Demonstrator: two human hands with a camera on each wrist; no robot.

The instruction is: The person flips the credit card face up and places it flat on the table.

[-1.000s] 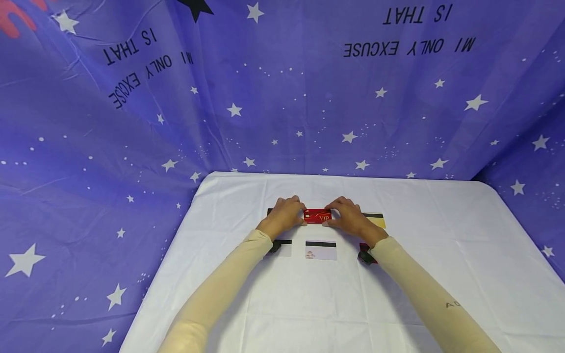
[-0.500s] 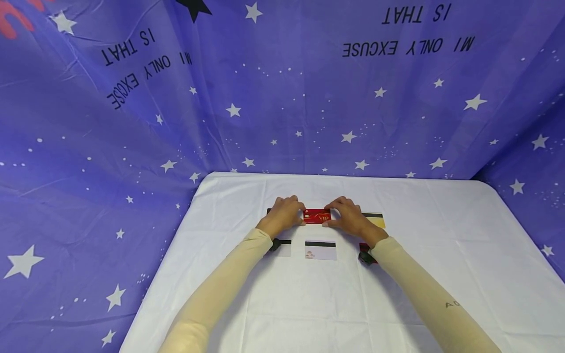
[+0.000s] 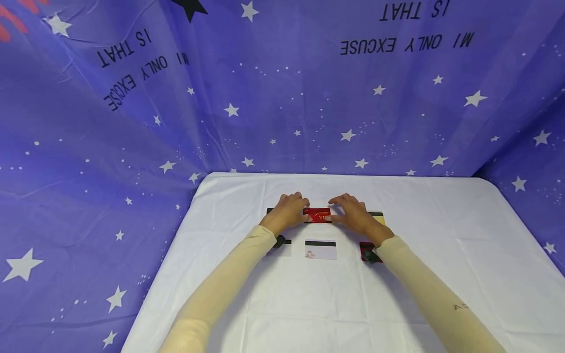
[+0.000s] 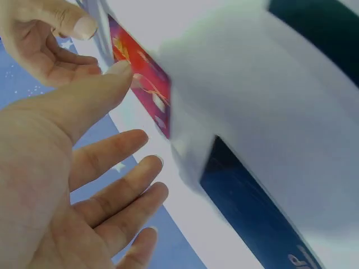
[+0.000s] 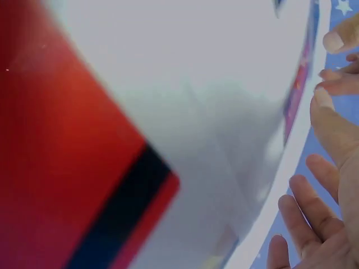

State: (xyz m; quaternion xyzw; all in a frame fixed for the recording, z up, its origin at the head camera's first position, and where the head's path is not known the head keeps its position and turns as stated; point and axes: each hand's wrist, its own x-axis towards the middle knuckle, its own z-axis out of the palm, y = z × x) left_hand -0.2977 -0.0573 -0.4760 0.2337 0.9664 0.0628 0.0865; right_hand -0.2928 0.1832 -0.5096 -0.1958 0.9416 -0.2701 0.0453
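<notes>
A red card (image 3: pixel 317 213) with gold VIP lettering lies on the white tablecloth, in the middle of the back row, between both hands. At its left end is my left hand (image 3: pixel 289 211); its fingers are spread, and the thumb overlaps the card in the left wrist view, though contact is unclear. My right hand (image 3: pixel 355 216) is at the right end, thumb over the card's edge and fingers raised off it. Neither hand grips anything. The left hand partly hides a dark card (image 4: pixel 247 202); the right hand partly covers a yellow card (image 3: pixel 378 218) with a black stripe.
Nearer me lie a white card (image 3: pixel 324 251) with a black stripe, another pale striped card (image 3: pixel 286 250) partly under the left wrist, and a red striped card (image 5: pixel 73 123) under the right wrist. A purple starry cloth (image 3: pixel 309 98) hangs behind the table.
The fingers of both hands have lifted and spread away from the red VIP card's ends, which they held before. The card lies in nearly the same spot.
</notes>
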